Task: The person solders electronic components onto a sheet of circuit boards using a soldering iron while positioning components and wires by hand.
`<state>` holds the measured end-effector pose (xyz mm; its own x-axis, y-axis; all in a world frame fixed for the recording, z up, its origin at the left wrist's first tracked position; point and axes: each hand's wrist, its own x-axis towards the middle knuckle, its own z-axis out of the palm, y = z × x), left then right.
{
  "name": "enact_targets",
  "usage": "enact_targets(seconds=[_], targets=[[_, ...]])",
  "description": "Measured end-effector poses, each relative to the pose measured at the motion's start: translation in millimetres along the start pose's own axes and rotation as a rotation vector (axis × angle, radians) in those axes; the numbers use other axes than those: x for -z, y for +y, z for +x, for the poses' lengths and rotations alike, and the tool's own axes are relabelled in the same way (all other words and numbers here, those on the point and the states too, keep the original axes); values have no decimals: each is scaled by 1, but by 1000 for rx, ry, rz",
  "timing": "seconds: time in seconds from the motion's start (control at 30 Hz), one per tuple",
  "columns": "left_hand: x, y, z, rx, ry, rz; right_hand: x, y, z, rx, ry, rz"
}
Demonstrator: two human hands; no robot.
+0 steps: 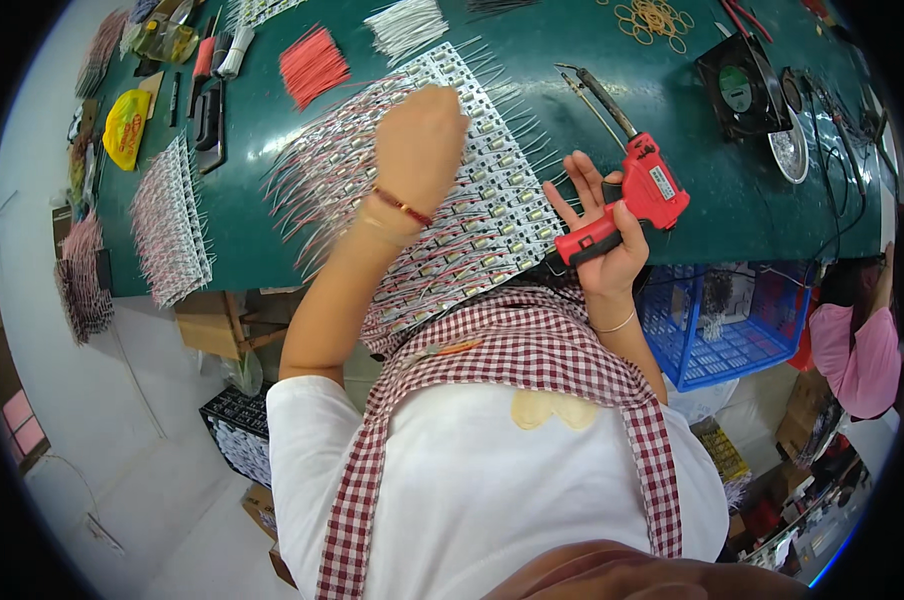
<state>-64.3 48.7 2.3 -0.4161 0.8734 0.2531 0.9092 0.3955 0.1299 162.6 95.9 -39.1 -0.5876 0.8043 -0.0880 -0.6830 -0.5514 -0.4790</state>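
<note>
A wide panel of white circuit boards point(492, 172) lies in front of me, with rows of small metal parts and red and white wires fanning out along its left side. Over the upper part of this panel, my left hand point(421, 140) is curled with the knuckles up. Its fingertips are hidden, so what they hold does not show. To the right, my right hand point(609, 255) grips a red soldering gun point(652, 185) by its handle, some fingers loosely extended. The gun's metal tip and thin feed tube point up and away, off the panel.
Bundles of red wires point(313, 66) and white wires point(406, 28) lie at the back of the green table point(532, 50). Another wired panel point(170, 225) sits at left. On the right are rubber bands point(652, 22), a black fan point(740, 88), a silvery dish point(790, 150) and, below, a blue crate point(722, 355).
</note>
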Motion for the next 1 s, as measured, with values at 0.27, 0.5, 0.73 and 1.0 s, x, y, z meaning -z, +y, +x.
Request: enact_targets(seconds=[0.27,0.5,0.73,1.0], targets=[[-26,25,24,-218,-296,-264,-1,-1,-1,2,3,9],[-17,12,9,-136,-85,-346,-1,-3,-1,-13,-5,1],[-9,-3,-34,53,-12,-239,0,-2,0,-16,7,4],[12,6,-19,-333,27,-167,1,-2,0,-5,1,9]])
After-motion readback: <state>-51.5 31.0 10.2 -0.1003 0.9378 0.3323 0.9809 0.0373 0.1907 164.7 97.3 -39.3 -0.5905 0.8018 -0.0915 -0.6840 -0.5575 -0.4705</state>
